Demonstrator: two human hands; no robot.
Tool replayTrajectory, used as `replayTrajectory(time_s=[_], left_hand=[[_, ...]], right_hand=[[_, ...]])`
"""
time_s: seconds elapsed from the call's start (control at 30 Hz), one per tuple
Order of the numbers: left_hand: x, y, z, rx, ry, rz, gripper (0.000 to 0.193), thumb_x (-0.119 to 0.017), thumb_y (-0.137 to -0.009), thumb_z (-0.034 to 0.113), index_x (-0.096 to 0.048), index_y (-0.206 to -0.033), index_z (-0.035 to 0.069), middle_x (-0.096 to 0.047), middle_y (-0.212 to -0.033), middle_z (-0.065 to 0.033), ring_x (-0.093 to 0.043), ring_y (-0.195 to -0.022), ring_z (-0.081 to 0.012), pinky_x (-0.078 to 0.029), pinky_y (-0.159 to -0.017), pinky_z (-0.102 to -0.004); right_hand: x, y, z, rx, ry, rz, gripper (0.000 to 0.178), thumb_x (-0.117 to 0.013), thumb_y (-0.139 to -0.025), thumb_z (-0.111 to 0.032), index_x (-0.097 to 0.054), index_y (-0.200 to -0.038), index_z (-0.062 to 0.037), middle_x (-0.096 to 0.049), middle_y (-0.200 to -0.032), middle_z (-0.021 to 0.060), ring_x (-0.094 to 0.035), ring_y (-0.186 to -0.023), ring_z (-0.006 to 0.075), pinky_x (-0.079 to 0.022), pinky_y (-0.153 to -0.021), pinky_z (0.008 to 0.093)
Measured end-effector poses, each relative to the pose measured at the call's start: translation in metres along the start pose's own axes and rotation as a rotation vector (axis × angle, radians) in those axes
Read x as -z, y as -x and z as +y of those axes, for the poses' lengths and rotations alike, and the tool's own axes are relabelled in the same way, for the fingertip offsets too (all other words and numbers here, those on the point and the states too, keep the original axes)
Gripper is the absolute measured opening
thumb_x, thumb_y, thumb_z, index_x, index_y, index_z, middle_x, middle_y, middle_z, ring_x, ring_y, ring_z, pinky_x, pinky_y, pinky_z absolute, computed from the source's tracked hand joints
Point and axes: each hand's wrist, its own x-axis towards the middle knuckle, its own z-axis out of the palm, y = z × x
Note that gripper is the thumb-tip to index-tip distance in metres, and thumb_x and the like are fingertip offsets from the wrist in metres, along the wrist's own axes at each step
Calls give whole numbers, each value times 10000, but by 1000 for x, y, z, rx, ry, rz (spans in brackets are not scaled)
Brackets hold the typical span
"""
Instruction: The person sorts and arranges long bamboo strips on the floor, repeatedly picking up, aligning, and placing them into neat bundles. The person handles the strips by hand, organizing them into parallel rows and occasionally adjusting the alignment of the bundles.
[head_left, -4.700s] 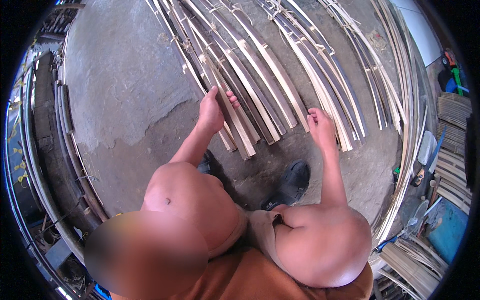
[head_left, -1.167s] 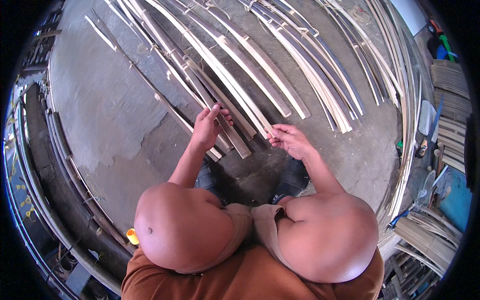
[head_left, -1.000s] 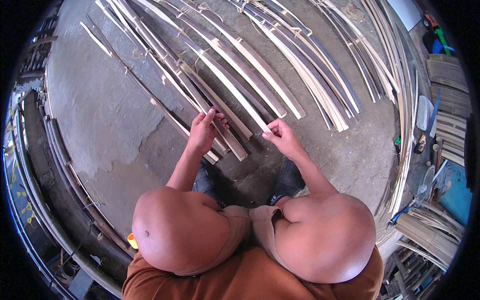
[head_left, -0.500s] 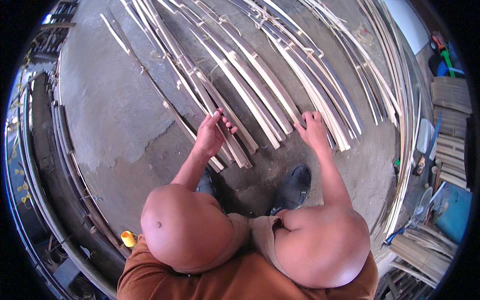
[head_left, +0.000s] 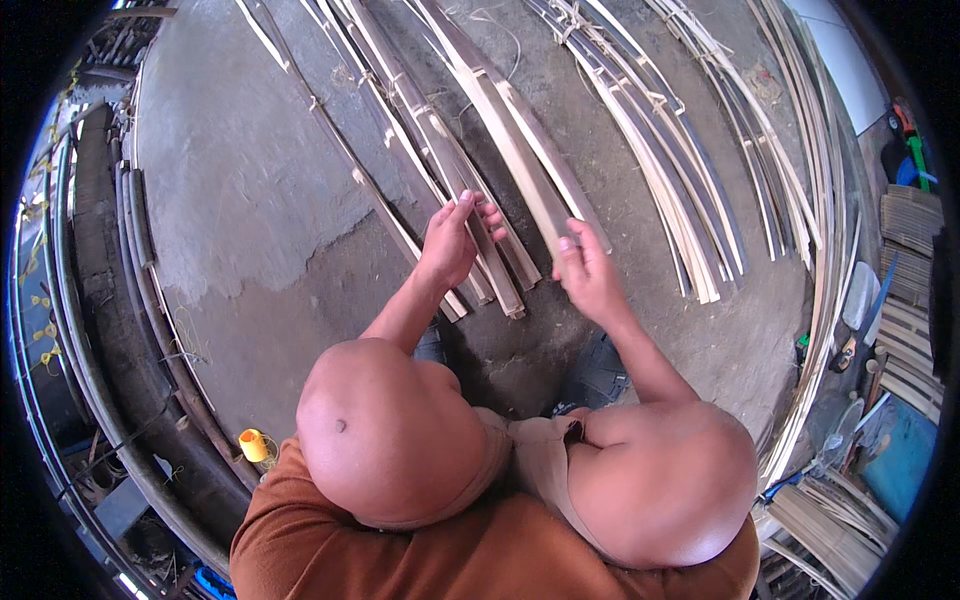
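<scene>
Long pale bamboo strips lie in loosely tied bundles across the floor. At the centre, my right hand (head_left: 590, 275) has its thumb and fingers closed round the near end of a wide bamboo strip (head_left: 532, 185), which looks raised from the floor. A narrower strip (head_left: 560, 165) runs close beside it, its end just past my fingers. My left hand (head_left: 450, 245) hovers over the near ends of another bundle (head_left: 425, 125), palm turned inward. Its fingers are loosely curled and apart, with nothing seen in them.
More bamboo bundles (head_left: 690, 215) lie to the right. Long poles (head_left: 150, 270) line the left side, near a small yellow cup (head_left: 253, 445). Slatted bamboo pieces (head_left: 905, 265), a knife (head_left: 860, 325) and a blue panel (head_left: 900, 445) sit at the far right. My shoes are below my hands.
My right hand has closed on the central strip and shifted left, carrying its end along and leaving a wider gap to the right bundle. The view has shifted slightly.
</scene>
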Motion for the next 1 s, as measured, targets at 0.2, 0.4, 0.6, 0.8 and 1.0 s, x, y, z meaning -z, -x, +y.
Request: replayTrajectory(time_s=[0.2, 0.4, 0.6, 0.8, 1.0], left_hand=[[-10, 14, 9, -1, -108, 26, 332, -468, -1051, 293, -514, -1216, 9, -614, -1102, -118, -649, -993, -244, -563, -884, -411], [-7, 13, 8, 3, -129, -23, 274, -478, -1053, 267, -577, -1162, 36, -662, -1070, -80, -667, -949, -180, -574, -849, -394], [-5, 20, 11, 5, -131, -6, 306, -486, -1048, 296, -542, -1212, 44, -655, -1109, -81, -664, -1002, -204, -557, -881, -409], [4, 22, 10, -13, -165, 45, 240, -558, -1020, 248, -580, -1152, 49, -668, -1011, -64, -675, -882, -172, -587, -784, -367], [13, 34, 24, 10, -201, 28, 255, -610, -992, 226, -583, -1166, 42, -663, -1027, -76, -661, -909, -173, -571, -799, -371]], right_hand=[[-9, -11, 8, -122, -153, -313, 373, -474, -1038, -159, -420, -1377, -13, -653, -1076, 124, -658, -839, 145, -520, -771, 308], [-7, -15, -3, -237, -259, -434, 462, -551, -1017, -177, -436, -1423, 11, -642, -1198, 149, -621, -1051, 161, -502, -903, 311], [-12, -17, 0, -265, -262, -442, 480, -626, -982, -194, -469, -1403, -26, -687, -992, 67, -586, -817, 84, -462, -690, 249], [-32, -19, 5, -240, -305, -476, 397, -689, -939, -163, -514, -1272, -38, -673, -816, 30, -567, -680, 51, -435, -576, 220], [-61, -18, 11, -116, -238, -593, 434, -634, -974, -364, -590, -1217, -7, -674, -1047, 89, -620, -960, 147, -507, -834, 340]])
